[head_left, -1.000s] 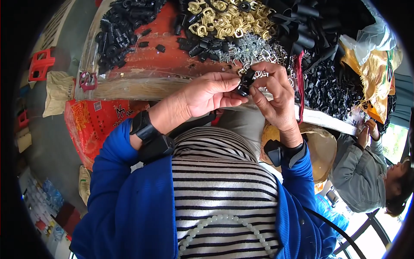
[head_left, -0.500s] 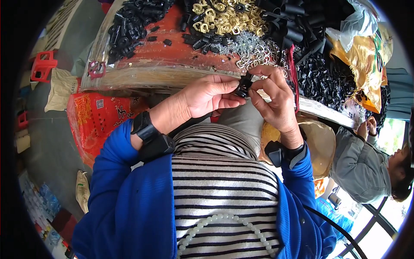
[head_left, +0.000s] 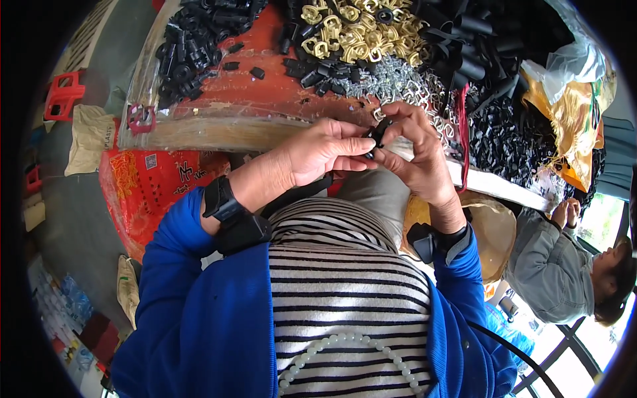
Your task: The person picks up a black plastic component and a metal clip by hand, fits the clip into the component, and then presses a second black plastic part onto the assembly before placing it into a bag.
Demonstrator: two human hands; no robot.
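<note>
Between my two hands is a small black plastic part [head_left: 379,132], held just off the near edge of the table. My left hand [head_left: 325,151] pinches it from the left, thumb on top and fingers below. From the right, the thumb and forefinger of my right hand [head_left: 418,156] close on the same part, with the other fingers curled. Fingers cover much of it, so its exact kind cannot be made out. Beyond my hands, silver metal loops [head_left: 391,83] and gold-coloured metal rings [head_left: 361,30] lie heaped on the red tabletop [head_left: 245,86].
Black fittings [head_left: 192,56] are piled at the left, black tubes [head_left: 471,40] at the far right. A heap of small black pieces [head_left: 511,132] lies nearer a yellow sack [head_left: 564,119]. A red bag [head_left: 159,192] hangs below the table edge. Another person [head_left: 557,265] sits at the right.
My right thumb and fingers have shifted closer to my left thumb, and the black part has turned and is more covered. The view has moved slightly.
</note>
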